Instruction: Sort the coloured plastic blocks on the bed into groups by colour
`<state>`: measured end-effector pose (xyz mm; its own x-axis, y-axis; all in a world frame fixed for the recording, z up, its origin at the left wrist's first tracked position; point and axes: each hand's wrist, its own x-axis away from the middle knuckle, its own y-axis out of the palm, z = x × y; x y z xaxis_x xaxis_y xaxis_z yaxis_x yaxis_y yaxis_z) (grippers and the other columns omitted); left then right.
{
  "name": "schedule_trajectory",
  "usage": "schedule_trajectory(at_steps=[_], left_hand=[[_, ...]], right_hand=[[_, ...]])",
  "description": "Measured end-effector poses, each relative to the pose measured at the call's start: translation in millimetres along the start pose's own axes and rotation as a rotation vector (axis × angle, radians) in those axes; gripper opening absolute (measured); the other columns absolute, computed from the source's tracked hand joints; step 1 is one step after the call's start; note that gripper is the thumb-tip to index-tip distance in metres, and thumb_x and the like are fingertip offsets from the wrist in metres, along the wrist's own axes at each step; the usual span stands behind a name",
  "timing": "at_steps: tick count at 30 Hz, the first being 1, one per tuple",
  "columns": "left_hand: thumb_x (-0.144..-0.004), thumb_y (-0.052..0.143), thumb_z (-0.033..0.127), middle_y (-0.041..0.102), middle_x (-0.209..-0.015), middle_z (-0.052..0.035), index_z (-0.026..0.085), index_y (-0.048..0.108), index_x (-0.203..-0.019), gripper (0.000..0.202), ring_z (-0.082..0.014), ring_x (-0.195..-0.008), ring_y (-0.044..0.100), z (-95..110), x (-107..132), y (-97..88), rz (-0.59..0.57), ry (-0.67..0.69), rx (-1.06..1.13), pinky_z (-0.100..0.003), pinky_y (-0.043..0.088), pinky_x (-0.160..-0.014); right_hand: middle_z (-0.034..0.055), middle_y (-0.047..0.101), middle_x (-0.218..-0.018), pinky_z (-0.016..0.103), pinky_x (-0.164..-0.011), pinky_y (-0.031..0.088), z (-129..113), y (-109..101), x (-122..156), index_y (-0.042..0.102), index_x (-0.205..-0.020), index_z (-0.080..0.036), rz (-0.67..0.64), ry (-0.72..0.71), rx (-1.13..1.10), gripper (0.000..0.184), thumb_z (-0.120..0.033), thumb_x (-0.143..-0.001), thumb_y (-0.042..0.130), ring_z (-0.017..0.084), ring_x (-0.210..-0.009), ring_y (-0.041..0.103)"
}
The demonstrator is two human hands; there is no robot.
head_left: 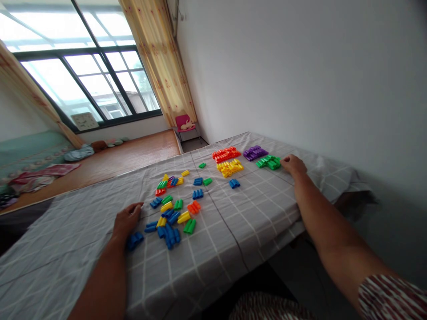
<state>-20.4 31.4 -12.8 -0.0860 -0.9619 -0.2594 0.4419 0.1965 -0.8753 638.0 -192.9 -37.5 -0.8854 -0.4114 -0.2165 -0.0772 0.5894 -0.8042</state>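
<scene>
My right hand (294, 165) is at the right end of the pile of green plastic blocks (268, 162). Its fingers are closed, with the fingertips at a green block on the pile's edge. Resting on the cloth at the left, my left hand (128, 218) has its fingers loosely stretched toward the mixed blocks and holds nothing visible. Blue blocks (135, 240) lie beside its wrist. The scattered blocks are ribbed, tube-like pieces, among them a yellow block (183, 217), an orange block (194, 207) and a green block (190, 226).
Sorted piles of orange blocks (226, 154), yellow blocks (230, 168) and purple blocks (255, 153) lie near the green pile. A lone blue block (234, 183) sits in front of them. The checked grey tablecloth (213, 249) covers the table, beside a white wall (300, 80).
</scene>
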Motion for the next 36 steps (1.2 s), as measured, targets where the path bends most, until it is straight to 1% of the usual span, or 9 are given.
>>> schedule_trajectory(at_steps=[10, 12, 15, 18, 20, 24, 27, 31, 36], left_hand=[[-0.085, 0.047, 0.037, 0.075, -0.107, -0.0068, 0.02, 0.074, -0.11, 0.04, -0.0246, -0.103, 0.067, 0.5, -1.3, 1.4, -0.017, 0.018, -0.005, -0.03, 0.052, -0.085], [-0.085, 0.048, 0.036, 0.075, -0.107, -0.006, 0.02, 0.074, -0.109, 0.039, -0.0234, -0.102, 0.068, 2.2, 0.3, 1.7, -0.015, 0.018, 0.003, -0.029, 0.052, -0.084], [-0.085, 0.048, 0.034, 0.075, -0.107, -0.005, 0.02, 0.074, -0.11, 0.039, -0.0217, -0.102, 0.067, 4.2, 2.3, 2.8, -0.02, 0.026, 0.029, -0.027, 0.051, -0.085], [-0.086, 0.046, 0.033, 0.074, -0.11, -0.0055, 0.019, 0.073, -0.11, 0.039, -0.0211, -0.104, 0.067, 5.2, 2.8, 4.6, -0.03, 0.025, 0.049, -0.026, 0.05, -0.088], [-0.087, 0.046, 0.033, 0.073, -0.112, -0.0065, 0.018, 0.073, -0.111, 0.039, -0.0211, -0.105, 0.066, 5.8, 3.0, 5.5, -0.039, 0.032, 0.06, -0.027, 0.049, -0.09], [-0.088, 0.044, 0.033, 0.073, -0.113, -0.0075, 0.017, 0.072, -0.113, 0.041, -0.0209, -0.107, 0.066, 7.7, 5.1, 5.6, -0.053, 0.044, 0.074, -0.026, 0.049, -0.091], [-0.087, 0.045, 0.031, 0.073, -0.113, -0.0069, 0.018, 0.072, -0.113, 0.039, -0.0203, -0.107, 0.066, 9.1, 7.8, 4.4, -0.056, 0.041, 0.074, -0.026, 0.048, -0.091], [-0.088, 0.046, 0.031, 0.073, -0.113, -0.0071, 0.018, 0.073, -0.112, 0.038, -0.0207, -0.106, 0.066, 10.9, 10.3, 2.4, -0.054, 0.05, 0.078, -0.026, 0.048, -0.091], [-0.088, 0.045, 0.032, 0.073, -0.113, -0.008, 0.017, 0.072, -0.114, 0.04, -0.0219, -0.106, 0.066, 8.9, 7.7, 2.5, -0.065, 0.053, 0.053, -0.027, 0.049, -0.089]], right_hand=[[0.0183, 0.065, -0.11, 0.045, -0.078, 0.051, 1.3, 1.9, 1.7, 0.073, -0.096, -0.018, -0.075, -0.032, 0.134, 0.036, -0.042, -0.075, 0.057, 0.032, -0.093, 0.065], [0.0187, 0.063, -0.111, 0.044, -0.077, 0.051, 2.1, 2.4, 5.6, 0.072, -0.098, -0.017, 0.005, -0.059, 0.111, 0.036, -0.041, -0.077, 0.055, 0.031, -0.092, 0.064], [0.0189, 0.062, -0.112, 0.041, -0.077, 0.05, -7.5, -0.4, 11.8, 0.067, -0.108, -0.014, 0.24, -0.145, 0.012, 0.038, -0.036, -0.082, 0.05, 0.029, -0.092, 0.063], [0.0167, 0.064, -0.111, 0.038, -0.082, 0.049, -43.2, -3.9, 25.7, 0.065, -0.11, -0.013, 0.326, -0.422, -0.113, 0.035, -0.027, -0.084, 0.047, 0.025, -0.091, 0.062], [0.0137, 0.067, -0.106, 0.036, -0.086, 0.049, -80.5, -2.2, 46.2, 0.066, -0.106, -0.015, 0.176, -0.682, -0.169, 0.029, -0.025, -0.085, 0.048, 0.023, -0.089, 0.063], [0.0095, 0.07, -0.11, 0.032, -0.088, 0.049, -159.7, 17.9, 110.3, 0.069, -0.107, -0.018, -0.319, -1.108, -0.153, 0.026, -0.023, -0.087, 0.054, 0.02, -0.087, 0.065], [0.0095, 0.07, -0.114, 0.035, -0.095, 0.046, -203.6, 41.2, 152.5, 0.069, -0.112, -0.019, -0.473, -1.314, -0.055, 0.03, -0.015, -0.085, 0.058, 0.022, -0.102, 0.064], [0.01, 0.071, -0.109, 0.034, -0.091, 0.048, -233.6, 62.8, 173.8, 0.066, -0.119, -0.021, -0.507, -1.31, 0.098, 0.038, -0.012, -0.083, 0.062, 0.024, -0.105, 0.063], [0.0128, 0.066, -0.114, 0.028, -0.078, 0.048, -234.4, 61.7, 169.1, 0.068, -0.113, -0.019, -0.499, -1.255, 0.143, 0.035, -0.021, -0.078, 0.072, 0.022, -0.093, 0.066]])
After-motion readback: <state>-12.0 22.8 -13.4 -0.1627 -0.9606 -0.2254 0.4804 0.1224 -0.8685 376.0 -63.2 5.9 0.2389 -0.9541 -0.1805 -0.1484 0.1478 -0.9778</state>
